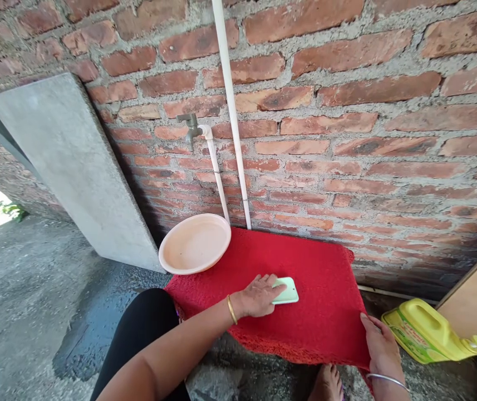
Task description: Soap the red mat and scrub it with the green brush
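A: Nearest to us is the left forearm (167, 356), slanting in beside a knee (148, 328) in black. What is its hand doing?

B: The left hand (259, 296) lies over the left end of a pale green block (289, 292), near the middle of the red cloth (284, 250) — we can't tell whether its fingers are clamped round the block or only resting there.

A: And the other grip?

B: The right hand (382, 348) is clamped on the cloth's near right corner. We judge the step in hand to be pressing the block against the cloth while that corner is steadied.

A: What would the next move call for?

B: Flat, even pressure, we think, and a firm hold at the corner, or the cloth may bunch.

A: Anything in our way?

B: A peach basin (192, 248) stands at the far left, jutting past the cloth; long strokes that way could knock it. Above it is a tap (193, 131) — well apart from both hands. A yellow jug (426, 331) lies near the right hand, and a bare foot (330, 383) shows below the cloth's near edge.
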`<state>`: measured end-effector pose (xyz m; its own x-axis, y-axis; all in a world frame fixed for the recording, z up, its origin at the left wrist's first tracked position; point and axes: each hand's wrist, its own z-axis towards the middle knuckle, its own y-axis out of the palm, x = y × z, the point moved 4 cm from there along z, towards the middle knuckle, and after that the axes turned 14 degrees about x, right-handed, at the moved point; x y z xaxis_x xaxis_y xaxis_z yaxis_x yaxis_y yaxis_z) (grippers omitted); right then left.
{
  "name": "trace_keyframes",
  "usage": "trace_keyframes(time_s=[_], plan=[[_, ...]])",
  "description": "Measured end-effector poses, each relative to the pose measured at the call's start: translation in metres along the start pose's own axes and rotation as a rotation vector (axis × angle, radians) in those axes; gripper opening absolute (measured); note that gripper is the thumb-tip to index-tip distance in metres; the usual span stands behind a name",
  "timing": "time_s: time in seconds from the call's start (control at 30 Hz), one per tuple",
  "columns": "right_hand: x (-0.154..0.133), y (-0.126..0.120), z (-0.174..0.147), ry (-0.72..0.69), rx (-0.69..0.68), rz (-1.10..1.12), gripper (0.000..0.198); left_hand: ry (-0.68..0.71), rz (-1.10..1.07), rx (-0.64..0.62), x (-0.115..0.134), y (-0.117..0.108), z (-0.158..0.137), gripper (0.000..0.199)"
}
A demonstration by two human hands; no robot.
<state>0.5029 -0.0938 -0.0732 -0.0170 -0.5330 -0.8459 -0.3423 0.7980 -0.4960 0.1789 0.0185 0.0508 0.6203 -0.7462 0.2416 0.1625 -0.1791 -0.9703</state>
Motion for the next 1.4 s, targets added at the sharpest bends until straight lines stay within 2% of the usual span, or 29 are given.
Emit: trace_keyframes(time_s=[0.17, 0.27, 0.37, 0.47, 0.6, 0.7, 0.87, 1.1, 1.23, 1.33, 1.4], plan=[[0.0, -0.002, -0.001, -0.008, 0.011, -0.021, 0.067, 0.108, -0.079, -0.119, 0.016, 0.005, -0.037, 0.063], [0.001, -0.003, 0.001, -0.018, 0.025, -0.038, 0.064, 0.161, -0.185, -0.141, 0.011, -0.003, -0.035, 0.07], [-0.002, -0.004, 0.001, -0.02, 0.034, -0.064, 0.06, -0.019, -0.176, 0.032, -0.016, -0.018, -0.005, 0.084], [-0.009, -0.008, -0.003, -0.027, 0.045, -0.097, 0.058, -0.237, -0.044, 0.205, -0.049, -0.03, 0.037, 0.083], [-0.021, -0.015, -0.012, -0.01, 0.062, -0.151, 0.054, -0.368, 0.023, 0.175, -0.079, -0.029, 0.08, 0.082], [-0.023, -0.016, -0.013, 0.0, 0.065, -0.165, 0.053, -0.379, 0.017, 0.126, -0.083, -0.022, 0.084, 0.083], [-0.015, -0.011, -0.005, -0.005, 0.05, -0.185, 0.055, -0.265, 0.04, 0.079, -0.067, -0.015, 0.048, 0.078], [-0.013, -0.009, -0.004, -0.019, 0.021, -0.156, 0.052, -0.154, 0.023, -0.025, -0.04, -0.005, -0.038, 0.078], [-0.008, -0.007, 0.0, -0.027, -0.002, -0.185, 0.056, -0.101, -0.057, -0.113, -0.03, -0.008, -0.08, 0.078], [-0.003, -0.005, 0.005, -0.037, 0.0, -0.187, 0.058, -0.067, -0.152, -0.136, -0.033, -0.019, -0.086, 0.078], [0.0, -0.004, 0.007, -0.035, 0.004, -0.176, 0.057, -0.113, -0.163, -0.074, -0.045, -0.029, -0.073, 0.08]])
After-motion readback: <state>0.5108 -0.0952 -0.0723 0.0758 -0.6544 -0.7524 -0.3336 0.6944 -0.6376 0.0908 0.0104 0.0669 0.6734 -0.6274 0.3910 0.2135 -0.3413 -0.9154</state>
